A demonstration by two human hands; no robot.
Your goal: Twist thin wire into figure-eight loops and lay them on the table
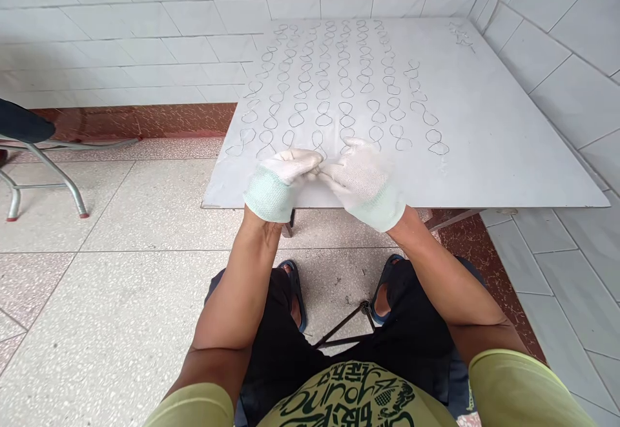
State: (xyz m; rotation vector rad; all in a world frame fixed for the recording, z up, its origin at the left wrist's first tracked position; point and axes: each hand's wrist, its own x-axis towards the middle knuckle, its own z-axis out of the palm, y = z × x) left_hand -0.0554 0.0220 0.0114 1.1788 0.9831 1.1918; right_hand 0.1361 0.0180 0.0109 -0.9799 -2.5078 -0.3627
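Note:
My left hand (296,167), in a white glove with a pale green cuff, is closed in a pinch just above the front edge of the white board (484,168). Facing it, my right hand (356,172), gloved the same way, has its thumb and forefinger pressed together, the fingertips of both hands meeting. Whatever lies between them is too small to make out. Thin dark wire-like loops (323,114), many bent into figure eights, lie in several rows on the board beyond my hands. Another column of loops (423,114) lies farther right.
A small tangle of thin strands (462,36) sits at the board's far right corner. Tiled walls (194,20) border the board behind and at right. A metal-legged stool (48,168) stands on the floor at left. Thin dark metal legs (343,327) show between my feet.

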